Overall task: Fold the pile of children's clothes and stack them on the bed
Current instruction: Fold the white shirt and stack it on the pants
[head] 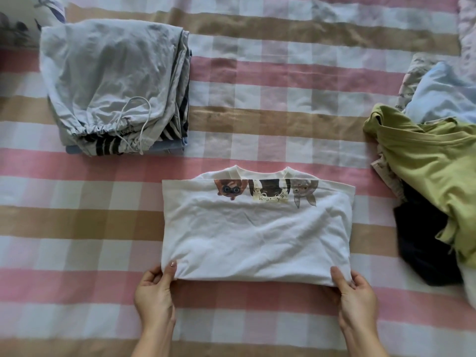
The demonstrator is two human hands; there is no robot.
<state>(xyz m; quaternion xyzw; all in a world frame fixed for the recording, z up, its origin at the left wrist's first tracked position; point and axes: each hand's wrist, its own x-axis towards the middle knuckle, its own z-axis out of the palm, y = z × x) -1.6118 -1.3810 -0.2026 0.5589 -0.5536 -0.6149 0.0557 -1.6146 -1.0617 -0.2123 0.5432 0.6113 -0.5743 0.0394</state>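
Pinching the near edge of the white T-shirt (257,233), I have my left hand (154,287) and right hand (354,289) at its two corners, each grip nipping the cloth, probably so that the fold stays flat when lifted. The shirt lies folded on the bed (77,228). Farther left sits the folded stack (113,83), its likely destination. The unfolded pile (432,163) waits to the right.
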